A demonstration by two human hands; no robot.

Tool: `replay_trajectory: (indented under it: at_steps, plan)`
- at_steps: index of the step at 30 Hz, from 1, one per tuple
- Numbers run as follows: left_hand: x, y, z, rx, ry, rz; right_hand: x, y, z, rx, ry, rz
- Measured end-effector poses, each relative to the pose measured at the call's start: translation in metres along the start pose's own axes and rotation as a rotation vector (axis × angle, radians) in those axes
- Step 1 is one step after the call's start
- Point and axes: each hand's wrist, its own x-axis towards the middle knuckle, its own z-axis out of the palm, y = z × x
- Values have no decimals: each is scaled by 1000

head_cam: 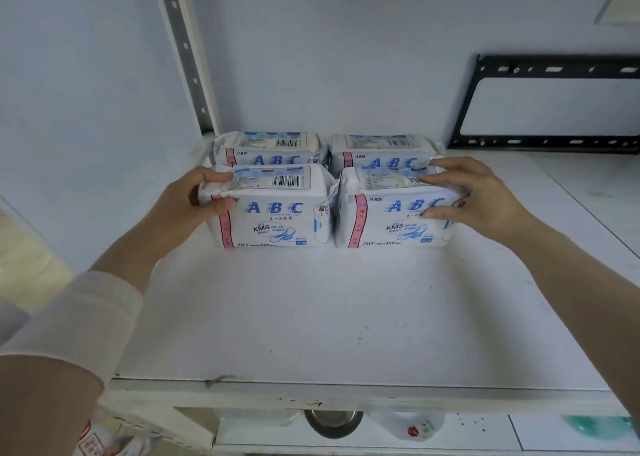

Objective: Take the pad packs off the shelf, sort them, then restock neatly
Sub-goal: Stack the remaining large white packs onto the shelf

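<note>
Our left hand (204,199) curls round the outer end of the front left pack (277,210), thumb on its face. The front right pack (394,213) stands just beside it, clasped likewise by our right hand (474,196), probably to square both against the rear packs (273,146) on the shelf (346,317). Both forearms reach forward.

A black metal frame (465,106) is on the wall past the back right edge of the shelf (346,317). A grey post with holes (187,57) stands at its back left corner. Below its front edge are a shiny bowl (333,422), a white bowl (412,428) and something green (595,424).
</note>
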Motion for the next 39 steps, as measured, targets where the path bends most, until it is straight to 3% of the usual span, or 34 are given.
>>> replay_trajectory:
  at_steps: [5,11,14,21,39]
  plan:
    - [-4,-4,9,-75,69,1,-15,-1,6,-3,54,19]
    - [-15,-10,25,-219,201,-166,-36,-6,28,438,124,345]
    - [-15,-10,36,-226,201,-119,-36,-12,37,514,181,404]
    - [-5,-28,25,-225,229,-81,-29,-16,49,523,264,442]
    - [9,-36,15,-212,70,-5,-24,-8,64,531,287,464]
